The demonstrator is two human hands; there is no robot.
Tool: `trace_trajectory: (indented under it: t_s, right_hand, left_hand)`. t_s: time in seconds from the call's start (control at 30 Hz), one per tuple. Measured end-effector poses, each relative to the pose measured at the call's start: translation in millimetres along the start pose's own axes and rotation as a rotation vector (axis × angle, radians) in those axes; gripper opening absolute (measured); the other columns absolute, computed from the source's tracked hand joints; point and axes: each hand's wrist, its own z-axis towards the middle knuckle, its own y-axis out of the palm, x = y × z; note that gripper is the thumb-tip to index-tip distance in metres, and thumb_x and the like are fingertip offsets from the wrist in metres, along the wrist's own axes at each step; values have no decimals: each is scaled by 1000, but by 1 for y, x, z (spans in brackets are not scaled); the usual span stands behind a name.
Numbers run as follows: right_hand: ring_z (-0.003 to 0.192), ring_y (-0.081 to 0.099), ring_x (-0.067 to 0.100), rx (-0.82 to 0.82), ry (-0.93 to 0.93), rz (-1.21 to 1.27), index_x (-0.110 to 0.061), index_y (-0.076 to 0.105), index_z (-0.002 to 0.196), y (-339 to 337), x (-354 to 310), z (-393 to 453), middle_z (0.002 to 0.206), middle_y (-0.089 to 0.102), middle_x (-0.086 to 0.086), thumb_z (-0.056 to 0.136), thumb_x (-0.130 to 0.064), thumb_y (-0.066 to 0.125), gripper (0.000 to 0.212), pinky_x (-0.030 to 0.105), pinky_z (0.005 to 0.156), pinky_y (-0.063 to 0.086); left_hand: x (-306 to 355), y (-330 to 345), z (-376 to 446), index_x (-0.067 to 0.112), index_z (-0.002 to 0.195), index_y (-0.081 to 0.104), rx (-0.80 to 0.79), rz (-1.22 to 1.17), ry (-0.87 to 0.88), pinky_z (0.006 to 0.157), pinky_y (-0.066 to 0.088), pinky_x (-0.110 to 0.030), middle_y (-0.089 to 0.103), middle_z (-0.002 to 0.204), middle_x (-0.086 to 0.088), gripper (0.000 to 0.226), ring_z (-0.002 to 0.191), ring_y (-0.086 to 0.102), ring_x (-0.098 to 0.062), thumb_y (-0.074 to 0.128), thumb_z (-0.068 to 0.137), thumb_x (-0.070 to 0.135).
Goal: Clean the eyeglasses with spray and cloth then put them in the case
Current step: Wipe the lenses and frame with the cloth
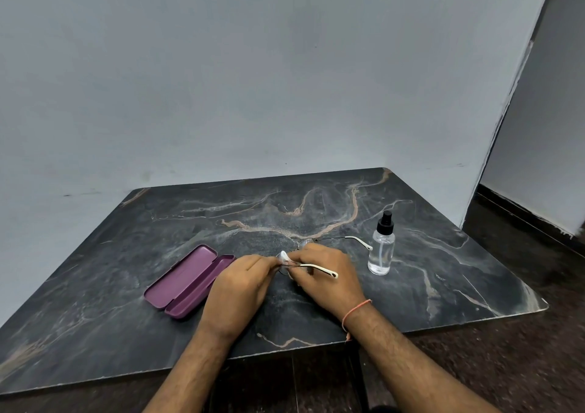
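Head view: the eyeglasses (311, 262) are held just above the dark marbled table (443, 270) at lower centre of the frame, between the two hands. The left hand (240, 283) pinches the frame at its left end, where a small white scrap, probably the cloth (282, 256), shows between the fingertips. The right hand (326, 273) is closed over the lenses, which it largely hides. Likely hazards: pressure from two opposed grips could bend the thin wire frame or a hinge; a loose pinch could let the glasses drop onto the hard tabletop; the right forearm, if it swings outward, could knock over the upright spray bottle (382, 248) standing just right of the hands. The glasses have slim pale temple arms with white tips, both unfolded, one pointing toward the lower right, the other lying toward the bottle. The purple case (186, 281) lies open and empty at centre left, beside the left hand.
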Motion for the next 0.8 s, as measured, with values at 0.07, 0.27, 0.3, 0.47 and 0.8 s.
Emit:
trace_trajectory:
  t_s: [0.07,0.27,0.3,0.47,0.8]
  right_hand:
    - [78,63,-1,-18,-14,77,-42,82,108,0,1,-1,83,71,-13,94,-48,69,20,24,67,46]
    - [82,68,3,-80,12,154,-41,81,104,-3,-1,0,80,70,-21,89,-48,69,21,29,75,54]
    - [81,68,4,-74,20,164,-41,81,103,-4,-1,0,80,71,-19,89,-49,68,21,31,75,55]
    - [81,68,5,-52,65,103,-37,81,97,-2,-1,0,82,74,-14,84,-50,64,25,37,74,56]
    - [82,66,4,-55,39,43,-43,79,104,-4,-3,-1,75,65,-20,89,-52,65,23,27,71,51]
  left_hand:
    - [0,-1,0,15,112,79,3,-3,-10,80,61,-33,78,101,2,27,90,75,-17,58,104,31]
    - [-2,-2,0,16,114,79,-5,-12,-38,84,59,-30,79,104,3,27,93,75,-16,59,104,30]
    - [-2,-1,0,16,114,79,-8,-17,-38,84,60,-30,79,105,3,26,93,75,-16,60,103,30]
    - [-3,-2,1,16,113,79,6,-32,-51,85,60,-31,79,105,3,24,94,75,-16,62,102,29]
    - [-3,-1,0,16,113,79,1,-39,-63,85,61,-33,79,106,3,14,94,76,-16,77,100,19]
